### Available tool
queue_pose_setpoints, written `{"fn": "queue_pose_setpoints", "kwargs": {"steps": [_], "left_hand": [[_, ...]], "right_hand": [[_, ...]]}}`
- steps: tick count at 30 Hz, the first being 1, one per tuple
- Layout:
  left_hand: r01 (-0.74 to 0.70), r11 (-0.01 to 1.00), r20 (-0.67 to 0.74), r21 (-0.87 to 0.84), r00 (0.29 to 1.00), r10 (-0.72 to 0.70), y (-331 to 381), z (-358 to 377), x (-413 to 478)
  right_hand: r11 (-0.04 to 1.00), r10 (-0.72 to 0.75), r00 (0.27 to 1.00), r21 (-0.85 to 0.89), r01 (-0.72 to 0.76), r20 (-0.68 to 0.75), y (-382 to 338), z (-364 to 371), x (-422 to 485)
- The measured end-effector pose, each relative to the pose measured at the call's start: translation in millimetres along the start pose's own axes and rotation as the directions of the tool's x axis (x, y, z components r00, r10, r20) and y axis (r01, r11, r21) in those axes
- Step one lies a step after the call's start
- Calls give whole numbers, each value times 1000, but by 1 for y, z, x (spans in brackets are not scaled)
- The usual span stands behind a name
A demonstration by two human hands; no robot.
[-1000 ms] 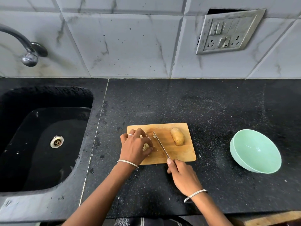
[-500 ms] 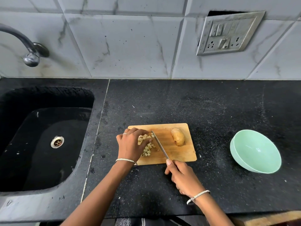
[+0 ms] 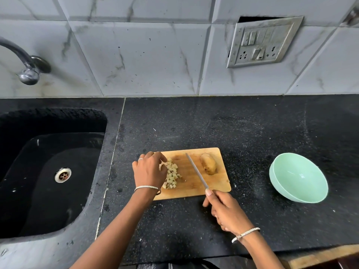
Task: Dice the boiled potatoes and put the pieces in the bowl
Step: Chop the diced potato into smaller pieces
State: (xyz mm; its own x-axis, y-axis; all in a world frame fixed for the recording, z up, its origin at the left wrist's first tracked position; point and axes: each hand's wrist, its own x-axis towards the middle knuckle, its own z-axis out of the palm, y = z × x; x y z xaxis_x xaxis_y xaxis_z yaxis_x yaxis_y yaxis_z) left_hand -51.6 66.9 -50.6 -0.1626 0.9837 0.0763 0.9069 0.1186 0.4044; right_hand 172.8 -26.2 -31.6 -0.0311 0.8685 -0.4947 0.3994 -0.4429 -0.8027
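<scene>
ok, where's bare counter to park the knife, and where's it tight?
Free: counter between cutting board and bowl; the strip from board back to the tiled wall. Tight: the board itself, with left hand at the diced pieces, knife in right hand across it, whole potato.

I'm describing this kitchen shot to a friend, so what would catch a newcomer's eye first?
The wooden cutting board mid-counter, where the left hand touches a pile of diced potato and the right hand holds a knife beside a whole potato. Then the empty mint-green bowl to its right.
</scene>
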Motion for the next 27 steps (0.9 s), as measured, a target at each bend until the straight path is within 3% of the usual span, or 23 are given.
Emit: {"fn": "queue_pose_setpoints", "kwargs": {"steps": [7,12,19,27], "left_hand": [[-117,993,-26,-14,993,117,22,4,3],[-301,942,100,-149,943,317,56,10,15],[-263,947,370,-185,874,315,101,37,20],[-244,940,265,-237,915,304,90,47,9]], "right_hand": [[981,-104,959,-186,55,-262,22,-24,10],[980,-89,925,-197,16,-369,31,-36,15],[983,-54,928,-183,-16,-369,43,-36,16],[980,35,959,-178,-88,-282,48,-30,22]]}}
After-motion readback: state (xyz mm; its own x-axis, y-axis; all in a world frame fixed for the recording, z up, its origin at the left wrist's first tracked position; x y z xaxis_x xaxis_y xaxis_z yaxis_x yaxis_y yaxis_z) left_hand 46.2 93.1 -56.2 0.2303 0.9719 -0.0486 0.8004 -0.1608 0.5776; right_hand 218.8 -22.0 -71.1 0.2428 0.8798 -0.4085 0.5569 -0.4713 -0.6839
